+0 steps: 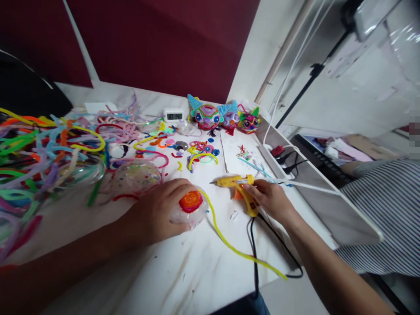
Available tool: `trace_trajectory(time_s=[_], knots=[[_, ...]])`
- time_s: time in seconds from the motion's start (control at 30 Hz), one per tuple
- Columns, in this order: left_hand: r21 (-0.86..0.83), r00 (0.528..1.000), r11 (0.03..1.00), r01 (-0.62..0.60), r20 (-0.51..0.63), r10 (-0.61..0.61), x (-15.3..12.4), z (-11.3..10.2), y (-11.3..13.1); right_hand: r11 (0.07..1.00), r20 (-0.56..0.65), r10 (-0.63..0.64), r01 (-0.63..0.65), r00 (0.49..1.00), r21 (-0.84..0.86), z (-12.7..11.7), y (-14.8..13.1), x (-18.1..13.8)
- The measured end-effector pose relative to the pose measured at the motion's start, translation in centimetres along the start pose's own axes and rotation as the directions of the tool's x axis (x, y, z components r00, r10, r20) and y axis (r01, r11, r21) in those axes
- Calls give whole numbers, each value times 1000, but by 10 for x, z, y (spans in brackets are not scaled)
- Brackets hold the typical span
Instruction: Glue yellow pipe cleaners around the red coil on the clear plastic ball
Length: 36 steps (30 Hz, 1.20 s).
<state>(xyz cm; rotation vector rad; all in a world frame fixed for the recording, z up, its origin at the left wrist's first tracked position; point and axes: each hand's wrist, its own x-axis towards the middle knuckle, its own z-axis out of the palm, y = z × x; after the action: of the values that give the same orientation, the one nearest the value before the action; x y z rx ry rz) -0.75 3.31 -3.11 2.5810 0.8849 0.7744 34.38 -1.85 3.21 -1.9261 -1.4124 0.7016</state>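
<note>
My left hand (pixel 157 212) rests on a clear plastic ball (pixel 192 213) that carries an orange and red pipe-cleaner spiral (pixel 190 201); the fingers curl round its left side. A long yellow pipe cleaner (pixel 229 243) trails from the ball toward the table's front edge. My right hand (pixel 271 201) grips the handle of a yellow hot glue gun (pixel 236 182), whose nozzle points left above the table. The gun's black cord (pixel 254 253) runs down off the table edge.
A big heap of coloured pipe cleaners (pixel 39 148) fills the left. Three finished pipe-cleaner animal heads (pixel 226 117), a small white digital clock (pixel 173 115) and loose coils lie at the back. A white power strip (pixel 278 162) lies right. A person in a striped shirt (pixel 383 214) sits at right.
</note>
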Motion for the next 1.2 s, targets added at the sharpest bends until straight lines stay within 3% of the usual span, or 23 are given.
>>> trace_trajectory(time_s=[0.1, 0.2, 0.3, 0.43, 0.63, 0.97, 1.2], knots=[[-6, 1000, 1000, -1, -4, 1, 1, 0, 0, 992, -80, -63, 53, 995, -118, -2, -7, -15], [-2, 1000, 1000, -11, 0, 11, 2, 0, 1, 980, 15, -169, 170, 985, -101, 16, -22, -42], [7, 1000, 1000, -10, -8, 10, 2, -1, 1, 899, 154, -431, 437, 889, -9, 45, -37, -63], [4, 1000, 1000, -22, -16, 22, 2, 0, -1, 841, 189, -519, 538, 833, -61, 70, -42, -70], [-4, 1000, 1000, -24, -2, 24, 5, -5, 5, 803, 134, -577, 589, 806, -86, 72, -41, -72], [-20, 1000, 1000, -15, 21, 15, 8, -12, 13, 803, 150, -567, 584, 810, -116, 80, -46, -78], [4, 998, 998, -57, -1, 57, 6, -8, 8, 782, 179, -543, 571, 821, -250, 91, -49, -85]])
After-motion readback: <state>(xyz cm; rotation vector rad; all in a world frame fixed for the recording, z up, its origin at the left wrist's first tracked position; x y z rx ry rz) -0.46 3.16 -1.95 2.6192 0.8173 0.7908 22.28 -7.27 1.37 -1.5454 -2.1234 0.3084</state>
